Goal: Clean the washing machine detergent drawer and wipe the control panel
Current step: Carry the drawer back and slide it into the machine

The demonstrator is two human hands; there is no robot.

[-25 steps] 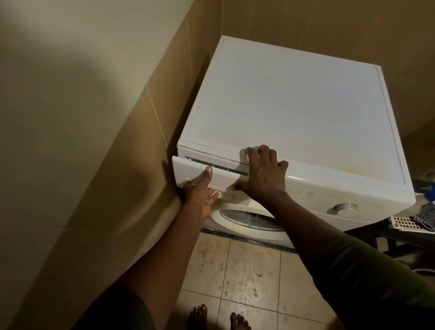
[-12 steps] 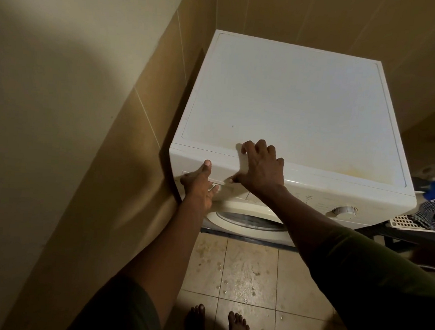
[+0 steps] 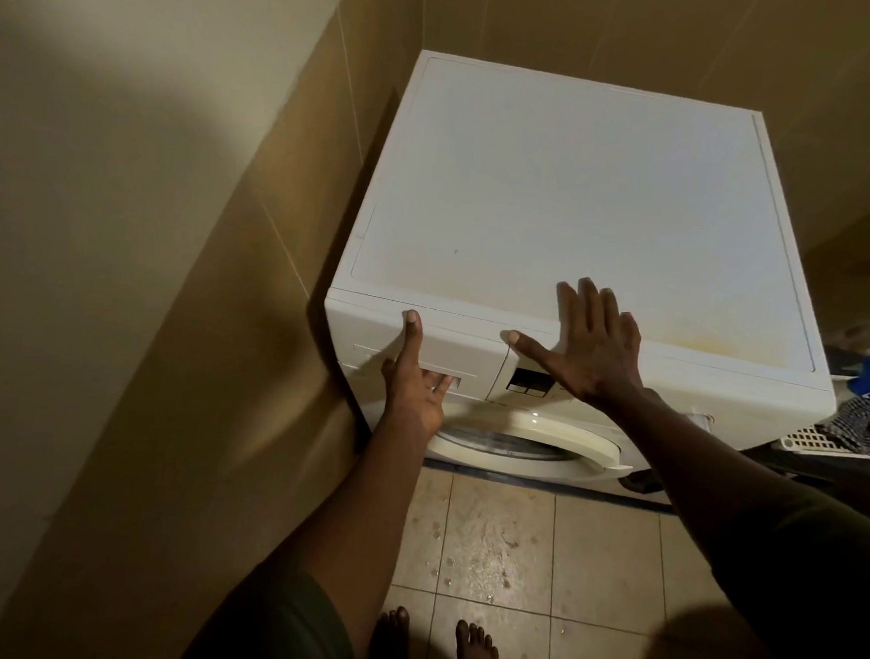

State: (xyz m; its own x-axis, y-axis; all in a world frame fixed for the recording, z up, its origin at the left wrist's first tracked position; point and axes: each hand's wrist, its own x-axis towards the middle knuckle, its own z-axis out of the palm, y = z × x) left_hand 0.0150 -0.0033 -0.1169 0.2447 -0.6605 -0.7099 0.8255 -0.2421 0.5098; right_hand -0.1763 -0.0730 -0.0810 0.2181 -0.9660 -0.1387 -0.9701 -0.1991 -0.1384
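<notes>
While the drawer (image 3: 465, 344) sits flush in the upper left of the washer (image 3: 585, 211) front, the left hand (image 3: 413, 387) is laid against it. The thumb is stretched straight up the drawer face, and the fingers (image 3: 439, 381) reach, slightly bent, to the handle recess. Nothing is clasped or pinched, so the hand is judged to be pressing, not pulling. The right hand (image 3: 597, 340) is spread flat, fingers apart, over the front edge of the top and the upper panel (image 3: 747, 397). Nothing is held in it. Whether it bears on the surface or hangs just above cannot be told.

No cloth, brush or cleaner is seen in either hand or on the washer. With the drawer shut, its cleaning is judged either finished or not begun, and the view does not settle which. The panel wipe is judged outstanding. A yellowish stain (image 3: 705, 343) is noted on the top near the front edge.

The drawer interior is hidden. The dial and most panel markings are covered by the right forearm, and only the dark display (image 3: 528, 382) is seen. The door (image 3: 518, 440) is partly covered by both arms. A basket (image 3: 816, 441) holding striped fabric is cut off at the right edge. The light is dim, and fine soiling cannot be made out.
</notes>
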